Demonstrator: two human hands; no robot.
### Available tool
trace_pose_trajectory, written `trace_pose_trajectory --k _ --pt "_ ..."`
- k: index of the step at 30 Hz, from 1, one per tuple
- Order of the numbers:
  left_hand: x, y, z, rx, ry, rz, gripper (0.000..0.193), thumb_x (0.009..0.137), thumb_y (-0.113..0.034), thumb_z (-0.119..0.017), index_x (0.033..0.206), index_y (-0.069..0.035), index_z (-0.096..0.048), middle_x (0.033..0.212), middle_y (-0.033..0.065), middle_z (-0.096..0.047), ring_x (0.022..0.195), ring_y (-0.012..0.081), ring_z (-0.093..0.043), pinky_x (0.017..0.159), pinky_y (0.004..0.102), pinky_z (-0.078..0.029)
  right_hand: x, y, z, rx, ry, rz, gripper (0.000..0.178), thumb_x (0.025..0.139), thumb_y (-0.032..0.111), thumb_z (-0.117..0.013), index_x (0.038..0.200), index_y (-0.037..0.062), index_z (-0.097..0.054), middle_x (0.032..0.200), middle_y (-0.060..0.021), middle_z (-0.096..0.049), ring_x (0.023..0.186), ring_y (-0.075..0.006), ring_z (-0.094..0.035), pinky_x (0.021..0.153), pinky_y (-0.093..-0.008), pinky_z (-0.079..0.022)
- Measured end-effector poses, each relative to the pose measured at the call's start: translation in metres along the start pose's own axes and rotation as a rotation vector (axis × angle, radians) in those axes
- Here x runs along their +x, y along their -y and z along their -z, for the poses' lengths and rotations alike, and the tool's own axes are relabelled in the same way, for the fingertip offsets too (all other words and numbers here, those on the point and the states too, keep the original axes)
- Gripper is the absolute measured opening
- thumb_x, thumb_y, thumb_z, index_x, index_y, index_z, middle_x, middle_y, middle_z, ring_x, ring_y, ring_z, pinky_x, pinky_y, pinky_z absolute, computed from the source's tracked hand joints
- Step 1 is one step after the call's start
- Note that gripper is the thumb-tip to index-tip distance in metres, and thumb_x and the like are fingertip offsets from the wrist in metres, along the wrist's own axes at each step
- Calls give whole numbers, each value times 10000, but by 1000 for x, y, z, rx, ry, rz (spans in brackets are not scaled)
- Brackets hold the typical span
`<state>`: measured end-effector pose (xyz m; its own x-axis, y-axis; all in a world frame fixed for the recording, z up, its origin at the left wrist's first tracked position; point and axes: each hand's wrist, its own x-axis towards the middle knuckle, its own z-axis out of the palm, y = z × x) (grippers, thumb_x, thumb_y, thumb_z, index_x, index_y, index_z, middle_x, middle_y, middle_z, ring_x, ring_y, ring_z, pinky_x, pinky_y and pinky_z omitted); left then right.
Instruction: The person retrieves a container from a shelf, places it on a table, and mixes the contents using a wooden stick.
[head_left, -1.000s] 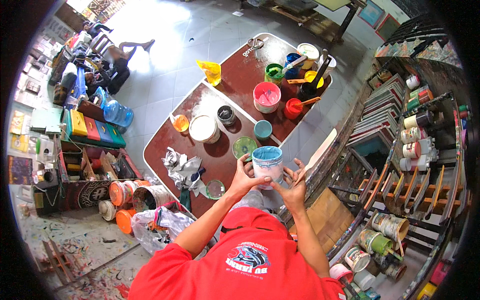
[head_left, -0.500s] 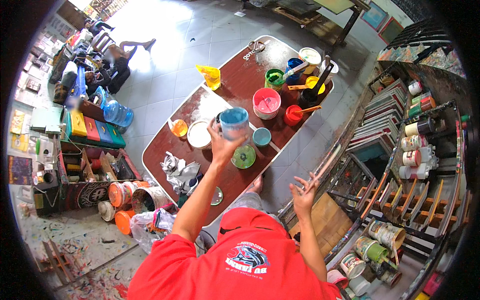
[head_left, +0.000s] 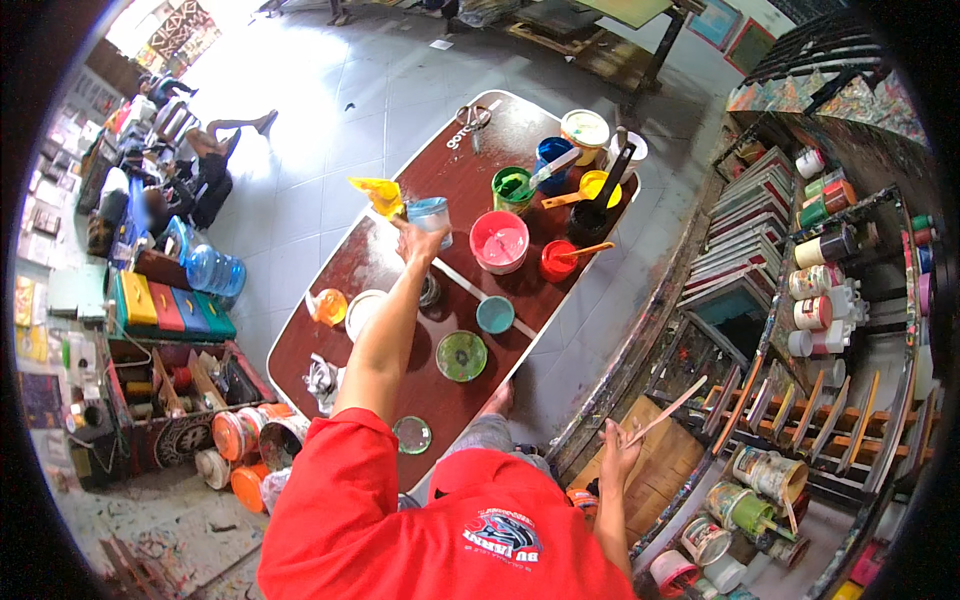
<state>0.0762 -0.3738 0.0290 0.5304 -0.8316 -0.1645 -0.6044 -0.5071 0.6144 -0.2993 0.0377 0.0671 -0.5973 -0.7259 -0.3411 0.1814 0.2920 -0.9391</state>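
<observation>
My left hand (head_left: pixel 418 242) reaches over the far left part of the brown table (head_left: pixel 440 170), fingers closed around a translucent tub of blue paint (head_left: pixel 430 213). I cannot tell whether the tub touches the tabletop. Just left of it is a yellow bag or pouch (head_left: pixel 378 196), and a tub of pink paint (head_left: pixel 500 242) stands to its right. My right hand (head_left: pixel 618 452) is off the table at the right, closed on a thin wooden stick (head_left: pixel 674 406) that points up and right.
Toward the far right stand a green paint tub (head_left: pixel 513 188), a blue one (head_left: pixel 557 160) and a red one (head_left: pixel 558 261). Nearer lie a round green lid (head_left: pixel 462 356) and a teal tub (head_left: pixel 494 314). A rack (head_left: pixel 800 400) with paint containers lines the right side.
My left hand has carried the blue paint tub farther out and left, close to the yellow bag. My right hand is lower, still with the stick. The whole view has shifted.
</observation>
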Motion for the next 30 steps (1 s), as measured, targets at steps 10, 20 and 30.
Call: trace_pose_trajectory --k 10,20,30 --pt "25 18 -53 -99 -24 -139 1453 503 -301 -966 1513 -4 36 1435 250 -457 1273 383 -526 1064 534 -370 10 11 2 -156 4 -16 695 898 112 -734 1409 -24 -284 1114 -179 -597 1060 -229 -597 920 -339 -494" --pt "-52 20 46 -175 -101 -442 1580 520 -422 -972 1514 13 176 1571 284 -85 1354 400 -372 1100 462 -384 24 22 -9 -169 97 32 759 909 157 -737 1442 -54 -239 1162 -189 -567 1095 -228 -581 951 -343 -461" --pt "-251 122 187 -587 -480 -265 621 852 -107 -777 1384 -26 -467 1090 59 -568 878 121 -601 753 263 -479 -6 -15 34 -366 124 205 479 991 112 -590 1380 -18 -342 1274 -112 -450 972 -230 -627 750 -364 -574"
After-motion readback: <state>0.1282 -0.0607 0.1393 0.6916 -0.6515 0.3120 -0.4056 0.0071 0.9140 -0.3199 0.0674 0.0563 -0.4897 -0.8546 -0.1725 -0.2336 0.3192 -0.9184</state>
